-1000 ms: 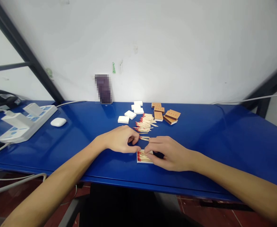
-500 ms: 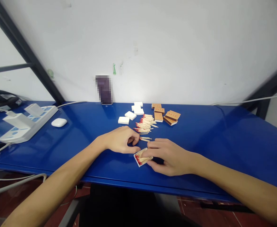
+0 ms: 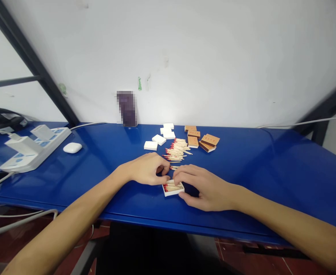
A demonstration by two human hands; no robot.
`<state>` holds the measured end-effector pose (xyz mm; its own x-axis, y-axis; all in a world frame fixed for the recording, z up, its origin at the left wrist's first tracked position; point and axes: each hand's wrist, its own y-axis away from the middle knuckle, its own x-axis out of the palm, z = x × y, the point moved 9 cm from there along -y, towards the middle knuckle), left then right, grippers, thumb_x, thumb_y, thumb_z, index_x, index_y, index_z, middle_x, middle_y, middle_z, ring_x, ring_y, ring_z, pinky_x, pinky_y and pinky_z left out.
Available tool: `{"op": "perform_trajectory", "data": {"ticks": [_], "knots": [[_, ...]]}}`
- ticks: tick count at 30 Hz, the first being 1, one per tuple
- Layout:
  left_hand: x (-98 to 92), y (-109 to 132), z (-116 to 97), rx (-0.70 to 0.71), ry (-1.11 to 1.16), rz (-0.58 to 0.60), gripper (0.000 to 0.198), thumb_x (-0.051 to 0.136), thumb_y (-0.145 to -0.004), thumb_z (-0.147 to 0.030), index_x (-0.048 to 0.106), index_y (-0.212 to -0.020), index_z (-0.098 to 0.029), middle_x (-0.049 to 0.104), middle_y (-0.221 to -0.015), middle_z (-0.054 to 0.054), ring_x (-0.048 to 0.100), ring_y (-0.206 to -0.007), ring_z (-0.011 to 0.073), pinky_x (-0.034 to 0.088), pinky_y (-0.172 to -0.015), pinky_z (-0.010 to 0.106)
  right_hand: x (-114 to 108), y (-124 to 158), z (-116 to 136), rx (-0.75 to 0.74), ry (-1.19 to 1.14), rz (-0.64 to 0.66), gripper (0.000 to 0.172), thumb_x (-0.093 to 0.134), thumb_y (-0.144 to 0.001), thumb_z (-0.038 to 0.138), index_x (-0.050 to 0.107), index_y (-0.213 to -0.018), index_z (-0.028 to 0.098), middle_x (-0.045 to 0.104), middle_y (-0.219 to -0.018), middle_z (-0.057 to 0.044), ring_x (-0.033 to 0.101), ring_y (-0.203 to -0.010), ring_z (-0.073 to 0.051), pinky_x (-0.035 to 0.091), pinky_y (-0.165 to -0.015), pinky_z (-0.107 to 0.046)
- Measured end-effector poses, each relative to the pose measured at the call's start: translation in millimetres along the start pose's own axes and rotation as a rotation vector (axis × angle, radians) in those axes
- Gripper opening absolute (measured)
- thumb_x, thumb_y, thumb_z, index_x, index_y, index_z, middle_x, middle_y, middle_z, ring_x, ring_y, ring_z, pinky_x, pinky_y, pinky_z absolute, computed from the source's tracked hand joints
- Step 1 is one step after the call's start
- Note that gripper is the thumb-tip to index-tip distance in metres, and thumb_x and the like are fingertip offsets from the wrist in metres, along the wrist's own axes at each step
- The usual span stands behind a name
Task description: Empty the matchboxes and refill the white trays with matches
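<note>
A small white matchbox tray point(image 3: 172, 194) lies on the blue desk, filled with red-tipped matches point(image 3: 172, 186). My right hand point(image 3: 203, 187) grips the tray from the right, its thumb at the front right corner and its fingers at the back edge. My left hand point(image 3: 147, 168) is curved, with a gap between thumb and index finger. Its thumb tip is at the tray's back left corner, and its index finger is near a few loose matches point(image 3: 174, 167). Beyond the hands is a larger heap of loose matches point(image 3: 177, 149), heads mostly to the left.
Several white trays point(image 3: 151, 145) lie behind my left hand. Orange-brown matchbox sleeves point(image 3: 209, 140) lie at the back right. A power strip point(image 3: 34, 154) with plugs and a white earbud case point(image 3: 72, 148) are on the left of the desk. A pixelated dark object point(image 3: 127, 109) leans against the wall.
The tray has turned to sit squarer to the desk edge. My right fingers have moved from over its matches to its back edge. My left hand has barely moved.
</note>
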<state>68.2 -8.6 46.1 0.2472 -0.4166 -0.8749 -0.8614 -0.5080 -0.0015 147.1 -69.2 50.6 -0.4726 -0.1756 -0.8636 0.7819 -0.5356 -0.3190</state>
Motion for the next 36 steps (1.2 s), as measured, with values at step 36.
{"op": "perform_trajectory", "data": {"ticks": [36], "knots": [[-3.0,-4,10,-0.038,-0.082,-0.077,0.013,0.050,-0.086,-0.021,0.051,-0.073,-0.018,0.051,-0.057,-0.005,0.042,-0.050,0.0085,0.031,-0.054,0.023,-8,1,-57,0.241,0.128,-0.150,0.021,0.051,-0.098,0.026,0.069,-0.106,0.018,0.059,-0.081,-0.004,0.056,-0.071,-0.017,0.043,-0.062,-0.028]]}}
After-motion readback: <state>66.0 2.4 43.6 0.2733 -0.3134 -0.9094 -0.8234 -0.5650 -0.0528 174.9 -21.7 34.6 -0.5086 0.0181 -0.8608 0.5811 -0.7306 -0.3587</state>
